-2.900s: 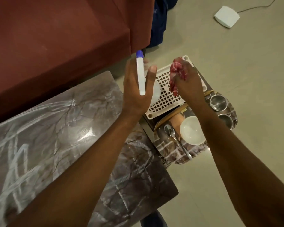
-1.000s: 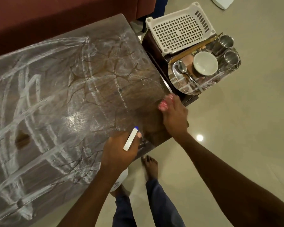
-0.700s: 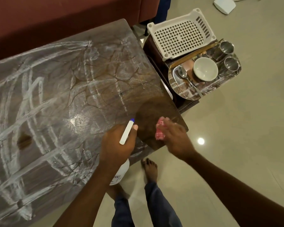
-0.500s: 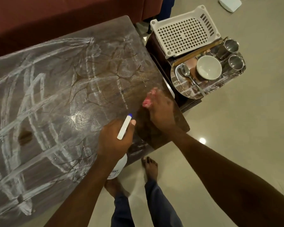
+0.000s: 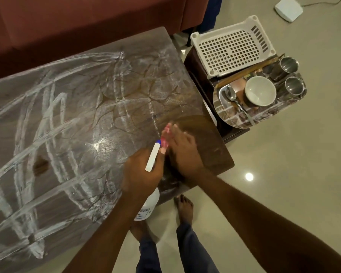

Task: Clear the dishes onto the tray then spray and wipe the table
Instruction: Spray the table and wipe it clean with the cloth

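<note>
The dark marbled table [image 5: 71,119] carries white smear streaks over most of its top; its right corner looks darker and streak-free. My right hand [image 5: 182,152] presses a red and pink cloth [image 5: 166,135] flat on the table near that corner. My left hand [image 5: 141,173] holds a white spray bottle [image 5: 147,205] with a blue-tipped nozzle, just left of the cloth, over the table's front edge. The patterned tray [image 5: 264,115] stands to the right on a low stand and holds a white bowl [image 5: 260,91], a spoon [image 5: 234,101] and two steel cups [image 5: 288,65].
A white perforated plastic basket [image 5: 232,46] sits behind the tray. A red sofa [image 5: 87,22] runs along the table's far side. My bare feet [image 5: 183,208] stand on the beige floor at the table's front corner. A white box [image 5: 288,8] lies on the floor far right.
My right hand has swept the cloth back and forth over the table's right corner, now lying closer to my left hand. The bottle hand has stayed nearly still.
</note>
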